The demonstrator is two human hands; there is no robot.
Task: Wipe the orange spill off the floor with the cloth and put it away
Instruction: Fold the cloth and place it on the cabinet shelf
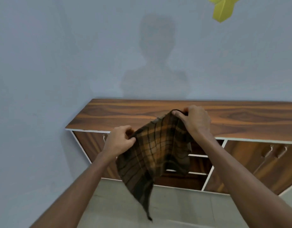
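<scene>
**Clerk:** Entry 1, the largest?
**Checker:** Wall (59, 55), pale blue. 1 blurred shadow (156, 63) of a head and shoulders is cast on it above the cabinet.

**Clerk:** Entry 2?
**Checker:** Cabinet (158, 109), dark wood grain with white edging, set against the wall. The middle section is open, and its white shelves (197, 155) are partly hidden by the cloth.

**Clerk:** Entry 3?
**Checker:** Floor (183, 208), pale tiles, seen below the cabinet.

**Clerk:** Entry 4, the task item?
**Checker:** Cloth (156, 153), brown and orange check. It is held spread in the air in front of the open middle section. Its top corner is raised over the cabinet top. Its lowest corner hangs to a point above the floor.

**Clerk:** Entries 5 and 6?
**Checker:** Right hand (196, 122): its fingers and thumb are clamped on the top corner. Left hand (119, 142): it is held lower, in front of the left door, with fingers curled and thumb pinched on the left corner. The upper edge of the cloth is drawn between the 2 hands.

**Clerk:** Entry 7?
**Checker:** Yellow-green object (223, 9), top right against the wall, cut off by the frame edge. Its kind cannot be told.

**Clerk:** Entry 8?
**Checker:** 2 metal handles (271, 150) are seen on the right-hand front.
</scene>
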